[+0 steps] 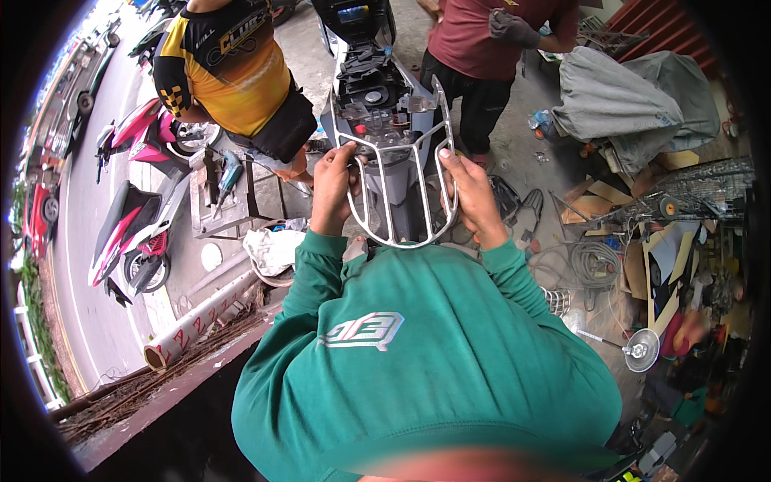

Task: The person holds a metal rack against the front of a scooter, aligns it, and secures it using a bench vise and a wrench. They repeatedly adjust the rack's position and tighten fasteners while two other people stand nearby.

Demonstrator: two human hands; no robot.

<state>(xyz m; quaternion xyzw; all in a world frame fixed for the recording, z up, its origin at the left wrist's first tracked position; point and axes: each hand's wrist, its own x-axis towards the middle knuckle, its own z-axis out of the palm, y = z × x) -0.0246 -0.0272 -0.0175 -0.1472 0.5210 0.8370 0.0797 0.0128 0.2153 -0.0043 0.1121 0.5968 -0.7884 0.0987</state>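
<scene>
Road (84,185) runs down the left of the frame, its white edge line curving past a pink-and-black scooter (120,215). Upper centre stands an opened scooter (369,76), its inner parts exposed. One co-worker in a yellow-and-black shirt (233,72) is close on its left and another in a dark red shirt (474,40) close on its right, leaving narrow room on either side. At upper right, a grey cover (614,96) drapes down, with a strip of floor between its edge and the red-shirted co-worker. The wearer's green shirt (426,345) fills the lower centre. Mid-frame, a tubular silver rack (385,193) appears over the opened scooter's tail, prongs toward the top, rounded edge just before the green shirt; whether it touches either, I cannot tell. To its right, floor stretches toward a coiled cable (593,261). The left hand (331,189) is clamped on the rack's left tube; the right hand (474,193) grips the right tube, thumb on top, some fingers hidden. Left of centre, a teal power tool (229,173) rests near a metal stand's edge.
</scene>
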